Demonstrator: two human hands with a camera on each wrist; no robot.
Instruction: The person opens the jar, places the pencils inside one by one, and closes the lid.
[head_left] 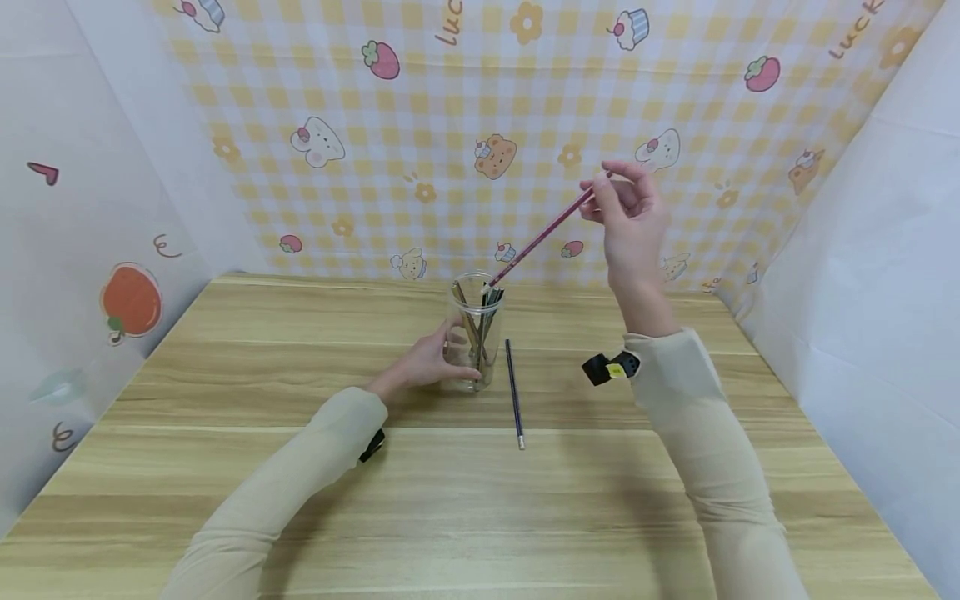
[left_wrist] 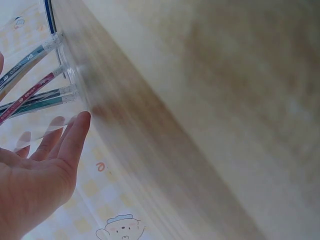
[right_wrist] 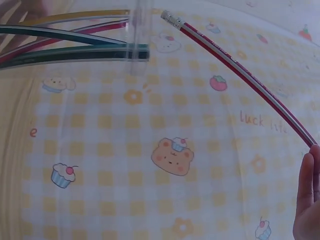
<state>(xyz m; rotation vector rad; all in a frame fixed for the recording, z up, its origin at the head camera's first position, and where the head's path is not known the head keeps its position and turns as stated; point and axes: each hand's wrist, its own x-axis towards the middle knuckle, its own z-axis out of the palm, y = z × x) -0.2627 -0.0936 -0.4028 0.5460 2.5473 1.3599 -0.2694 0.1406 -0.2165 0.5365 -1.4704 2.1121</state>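
A clear cup [head_left: 497,350] stands upright on the table with several pencils [head_left: 468,321] leaning inside it. My left hand [head_left: 426,362] holds its lower part from the left, thumb in front and fingers behind. In the left wrist view, the eraser ends of these pencils [left_wrist: 25,67] sit at the cup's bottom. Up on the right, my right hand [head_left: 633,217] pinches a red striped pencil [head_left: 543,233] near its upper end. That pencil slants down to the left, its white eraser end at the cup's rim. Right of the cup lies a dark pencil [head_left: 514,396].
The wooden table [head_left: 480,517] reaches back to a yellow checked cloth [head_left: 420,225] printed with cartoons. White sheets stand at the left and right sides. Each sleeve cuff carries a small black camera, such as the right one [head_left: 597,369].
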